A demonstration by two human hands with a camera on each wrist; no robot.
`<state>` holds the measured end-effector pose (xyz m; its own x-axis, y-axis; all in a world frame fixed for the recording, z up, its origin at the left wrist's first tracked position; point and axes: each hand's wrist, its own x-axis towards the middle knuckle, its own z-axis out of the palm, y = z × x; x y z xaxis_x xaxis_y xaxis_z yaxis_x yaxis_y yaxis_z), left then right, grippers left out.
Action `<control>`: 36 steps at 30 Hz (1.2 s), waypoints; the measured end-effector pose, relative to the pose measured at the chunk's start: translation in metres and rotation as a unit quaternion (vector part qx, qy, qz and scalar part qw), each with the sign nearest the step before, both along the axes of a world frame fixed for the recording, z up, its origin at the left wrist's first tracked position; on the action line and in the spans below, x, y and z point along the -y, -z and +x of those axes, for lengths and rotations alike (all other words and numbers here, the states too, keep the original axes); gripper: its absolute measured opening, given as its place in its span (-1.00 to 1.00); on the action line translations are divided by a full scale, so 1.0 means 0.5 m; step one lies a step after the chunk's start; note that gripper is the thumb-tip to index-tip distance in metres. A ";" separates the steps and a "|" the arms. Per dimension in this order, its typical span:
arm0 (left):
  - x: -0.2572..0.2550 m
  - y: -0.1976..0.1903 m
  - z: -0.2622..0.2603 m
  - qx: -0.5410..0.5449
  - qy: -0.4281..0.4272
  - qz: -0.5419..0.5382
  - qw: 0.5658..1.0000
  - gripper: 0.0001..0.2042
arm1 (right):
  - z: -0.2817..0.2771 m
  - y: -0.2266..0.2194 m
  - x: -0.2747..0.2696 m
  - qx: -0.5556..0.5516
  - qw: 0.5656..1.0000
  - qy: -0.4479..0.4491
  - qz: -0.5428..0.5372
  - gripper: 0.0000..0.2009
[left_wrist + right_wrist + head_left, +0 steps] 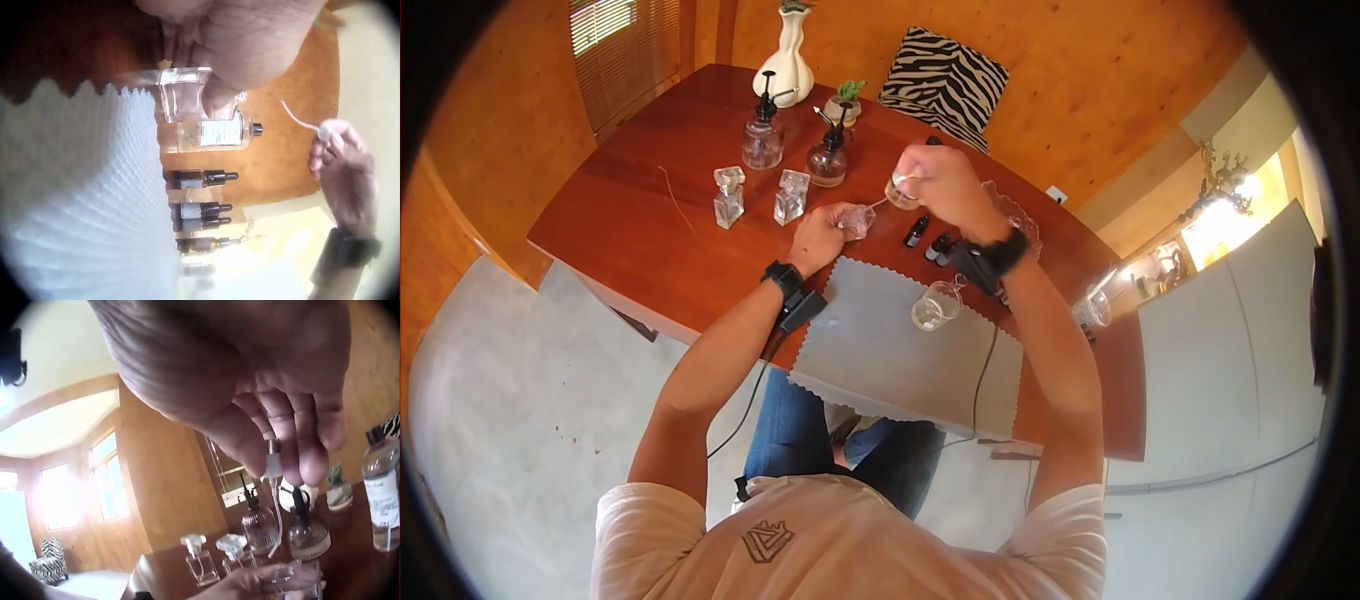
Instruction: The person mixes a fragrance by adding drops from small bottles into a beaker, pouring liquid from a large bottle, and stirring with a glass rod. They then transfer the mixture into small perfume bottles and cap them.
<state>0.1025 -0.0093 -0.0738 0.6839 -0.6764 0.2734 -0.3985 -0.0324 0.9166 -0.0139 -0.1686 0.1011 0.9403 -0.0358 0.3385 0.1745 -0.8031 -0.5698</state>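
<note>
My left hand (pixel 818 242) grips a small square clear glass bottle (pixel 857 222) that rests on the table at the grey cloth's far edge. In the left wrist view, a fingertip lies against the glass bottle (pixel 182 100). My right hand (pixel 945 185) is raised above and to the right of it. Between its thumb and fingers it pinches a spray pump (pixel 273 465), whose thin clear dip tube (pixel 274 519) hangs free, apart from the bottle. A labelled clear bottle with a black cap (pixel 382 494) stands near, partly hidden by my right hand in the head view.
Two stoppered glass bottles (pixel 729 198) stand left of my left hand, with two pump spray bottles (pixel 763 140) behind. Several dark dropper bottles (pixel 916 232) are on the right. A glass beaker (pixel 937 305) sits on the grey cloth (pixel 880 340). A white vase (pixel 785 70) stands farther back.
</note>
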 end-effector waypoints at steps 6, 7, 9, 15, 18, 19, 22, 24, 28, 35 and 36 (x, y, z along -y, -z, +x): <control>0.024 0.049 0.023 -0.011 0.056 -0.076 0.995 -0.67 | -0.324 -0.031 0.063 0.002 0.975 0.157 0.158 -0.91; 0.018 0.031 0.018 -0.014 0.061 -0.067 0.996 -0.67 | -0.373 -0.010 0.079 -0.010 0.968 0.185 0.170 -0.90; 0.032 0.052 0.029 -0.062 0.084 -0.108 0.989 -0.67 | -0.460 0.075 0.118 -0.028 0.951 0.237 0.196 -0.89; 0.027 0.048 0.034 -0.106 0.100 -0.089 0.985 -0.65 | -0.569 0.247 0.119 0.011 0.959 0.274 0.072 -0.84; 0.024 0.034 0.023 -0.136 0.111 -0.106 0.979 -0.67 | -0.575 0.251 0.106 -0.038 0.954 0.289 -0.071 -0.78; 0.022 0.032 0.024 -0.138 0.112 -0.101 0.979 -0.67 | -0.576 0.248 0.102 -0.048 0.949 0.284 -0.126 -0.76; 0.021 0.023 0.017 -0.152 0.119 -0.104 0.976 -0.66 | -0.576 0.252 0.106 -0.057 0.946 0.294 -0.123 -0.72; 0.017 0.016 0.012 -0.160 0.115 -0.101 0.975 -0.64 | -0.577 0.244 0.104 -0.024 0.941 0.316 -0.117 -0.72; 0.015 0.004 0.006 -0.158 0.108 -0.090 0.977 -0.62 | -0.550 0.199 0.074 0.011 0.949 0.314 0.037 -0.67; 0.012 -0.006 0.002 -0.157 0.102 -0.084 0.979 -0.61 | -0.449 0.222 0.020 -0.036 0.929 0.166 0.327 -0.40; 0.012 -0.006 0.000 -0.163 0.106 -0.096 0.976 -0.61 | -0.437 0.230 0.014 -0.035 0.928 0.165 0.333 -0.37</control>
<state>0.1022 -0.0153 -0.0710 0.6063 -0.7696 0.2003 -0.0640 0.2038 0.9769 -0.2322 -0.1756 -0.0137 0.8598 -0.5049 0.0769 -0.0741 -0.2723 -0.9594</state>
